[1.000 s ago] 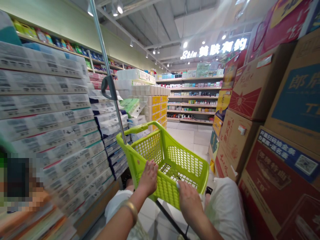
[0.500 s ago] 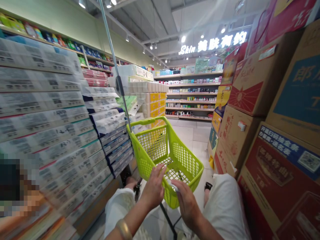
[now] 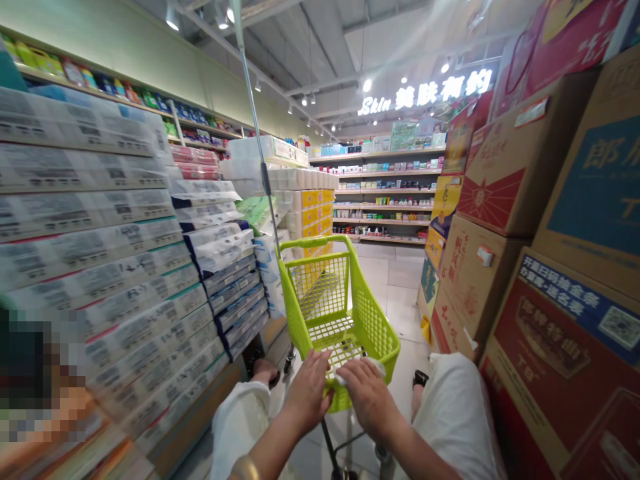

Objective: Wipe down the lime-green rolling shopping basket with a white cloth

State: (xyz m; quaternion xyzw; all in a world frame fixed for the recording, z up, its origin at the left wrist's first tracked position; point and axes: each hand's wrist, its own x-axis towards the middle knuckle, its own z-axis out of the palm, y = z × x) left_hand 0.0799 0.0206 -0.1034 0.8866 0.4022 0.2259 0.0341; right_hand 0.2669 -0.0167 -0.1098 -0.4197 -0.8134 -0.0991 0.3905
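Note:
A lime-green plastic shopping basket (image 3: 373, 320) on a wheeled stand is between my knees, with nothing seen lying in it. My left hand (image 3: 309, 390) grips its near rim at the left corner, fingers over the edge and thumb below. On the near rim, right of the left hand, my right hand (image 3: 367, 399) presses a white cloth or tissue (image 3: 381, 367), its fingers curled over it. Most of the cloth is hidden under that hand. A thin metal pole (image 3: 255, 113) with a dark grip rises from the basket's far left corner.
Stacked packs of paper tissue (image 3: 115, 207) wall the left side. Large cartons (image 3: 495, 173) are piled close on the right. Ahead, a tiled aisle (image 3: 390, 280) leads to shelves of small goods (image 3: 385, 193). Part of another person's foot (image 3: 263, 371) shows at left.
The basket has swung round to face more straight ahead, and its pole has shifted right. My right hand has gone from upright at the rim to lying over it with the cloth.

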